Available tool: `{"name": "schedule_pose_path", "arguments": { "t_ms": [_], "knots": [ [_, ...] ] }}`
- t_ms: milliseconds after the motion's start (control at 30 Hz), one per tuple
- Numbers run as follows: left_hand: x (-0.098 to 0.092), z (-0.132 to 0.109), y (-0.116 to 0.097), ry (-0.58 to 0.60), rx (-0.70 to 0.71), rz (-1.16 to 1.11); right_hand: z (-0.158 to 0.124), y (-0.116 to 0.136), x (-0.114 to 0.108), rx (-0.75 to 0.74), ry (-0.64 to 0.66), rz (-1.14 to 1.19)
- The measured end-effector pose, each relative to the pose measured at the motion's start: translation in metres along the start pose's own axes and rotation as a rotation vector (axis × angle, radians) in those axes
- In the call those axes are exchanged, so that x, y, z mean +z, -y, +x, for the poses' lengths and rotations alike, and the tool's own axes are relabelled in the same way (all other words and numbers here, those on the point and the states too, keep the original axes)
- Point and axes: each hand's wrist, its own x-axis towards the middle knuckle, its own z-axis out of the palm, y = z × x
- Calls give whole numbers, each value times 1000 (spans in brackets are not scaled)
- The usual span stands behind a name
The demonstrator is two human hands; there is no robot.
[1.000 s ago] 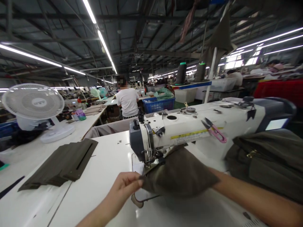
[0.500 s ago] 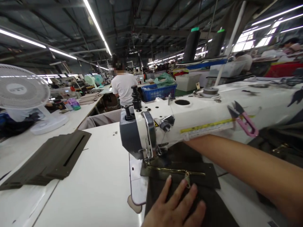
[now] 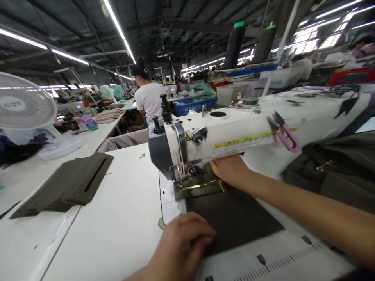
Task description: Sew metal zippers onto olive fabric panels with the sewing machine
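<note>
Head view, left hand (image 3: 182,239) at dark cloth (image 3: 234,218), yellow label (image 3: 252,139) illegible

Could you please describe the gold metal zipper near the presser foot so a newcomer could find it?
Find the long white sewing machine with a dark grey end cover. Below that end lies dark olive fabric. On it, the gold metal zipper runs from the presser foot toward the person's right hand, its straight shiny line contrasting with the dull fabric.

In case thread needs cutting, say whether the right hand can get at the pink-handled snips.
Probably yes: nothing covers the snips on the sewing machine, but the right hand must first come out from beneath it.
</note>
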Motion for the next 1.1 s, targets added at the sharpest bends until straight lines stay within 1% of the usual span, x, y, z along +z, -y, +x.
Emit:
{"name": "schedule_pose_path", "arguments": {
  "t_ms": [33,67,100,133,167,233,300,367,533,767,900,1100],
  "knots": [
    [-10,-5,7,-89,-15,114,-9,5,-3,-17,-10,28],
    [-19,-8,16,-151,-33,253,-17,12,-5,-53,-25,81],
    [-25,-9,25,-193,-37,397,-26,22,-4,-103,-41,147],
    [-30,-9,35,-226,-8,526,-33,32,-2,-161,-54,217],
    [-32,-7,43,-232,39,619,-38,42,3,-205,-60,273],
    [-32,-1,57,-204,117,721,-43,60,15,-234,-28,330],
    [-29,3,63,-189,164,760,-42,69,27,-221,17,351],
    [-25,5,65,-201,189,783,-40,71,34,-219,41,374],
    [-25,4,63,-203,230,802,-35,66,35,-218,44,418],
    [-28,4,62,-53,278,944,-36,66,39,-206,-6,450],
    [-28,5,63,-77,300,931,-37,66,39,-164,-16,439],
    [-28,8,63,-118,316,869,-32,63,36,-245,25,445]
  ]
}}
